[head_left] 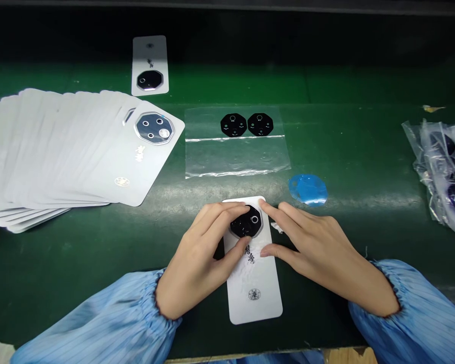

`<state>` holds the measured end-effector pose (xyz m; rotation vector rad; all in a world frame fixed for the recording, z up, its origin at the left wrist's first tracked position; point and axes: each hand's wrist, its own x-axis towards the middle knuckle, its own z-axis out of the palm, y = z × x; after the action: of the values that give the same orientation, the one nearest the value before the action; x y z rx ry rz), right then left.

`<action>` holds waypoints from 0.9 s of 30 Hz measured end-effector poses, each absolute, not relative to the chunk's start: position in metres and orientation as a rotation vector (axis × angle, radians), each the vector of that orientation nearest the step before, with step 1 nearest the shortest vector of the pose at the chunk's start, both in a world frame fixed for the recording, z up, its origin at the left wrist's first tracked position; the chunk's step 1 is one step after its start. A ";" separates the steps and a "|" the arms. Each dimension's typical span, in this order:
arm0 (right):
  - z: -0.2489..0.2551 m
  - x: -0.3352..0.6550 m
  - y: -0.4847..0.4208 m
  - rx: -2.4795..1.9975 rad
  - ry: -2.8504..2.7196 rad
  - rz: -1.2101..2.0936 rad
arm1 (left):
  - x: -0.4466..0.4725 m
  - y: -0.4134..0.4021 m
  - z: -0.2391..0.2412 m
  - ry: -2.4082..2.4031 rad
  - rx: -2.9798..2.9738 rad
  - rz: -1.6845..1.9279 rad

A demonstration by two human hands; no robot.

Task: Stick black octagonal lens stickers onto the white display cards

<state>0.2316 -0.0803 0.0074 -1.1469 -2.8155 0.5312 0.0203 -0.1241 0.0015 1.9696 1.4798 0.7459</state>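
- White panel lies flat on the green table right in front of me, with a black octagonal plate at its far end.
- My left hand is narrowed round that plate: forefinger on its far side, thumb at its near edge, holding it between them.
- My right hand is wide and grips nothing; its forefinger touches the panel's far right corner, and its thumb reaches over the right edge.
- Dark lettering and a round emblem show on the panel nearer me.
- Beyond my right hand lies a blue film piece.
- Farther off, two black plates sit side by side at a clear sheet.
- To the left, a fanned stack of white panels spreads out, with a single panel beyond it.
- At far right, a crinkled clear bag seems to hold dark round pieces, though glare blurs them.
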 end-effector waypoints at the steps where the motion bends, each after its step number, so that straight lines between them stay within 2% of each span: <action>1: 0.008 0.232 -0.080 -1.148 -2.816 0.528 | 0.020 -0.124 0.002 1.481 1.961 0.746; 27: 0.007 0.230 -0.079 -1.119 -2.823 0.541 | 0.022 -0.114 0.016 1.479 1.955 0.557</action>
<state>0.2303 -0.0794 0.0071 -1.1193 -2.8233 0.5413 0.0223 -0.1144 0.0159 1.9555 1.4788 0.5574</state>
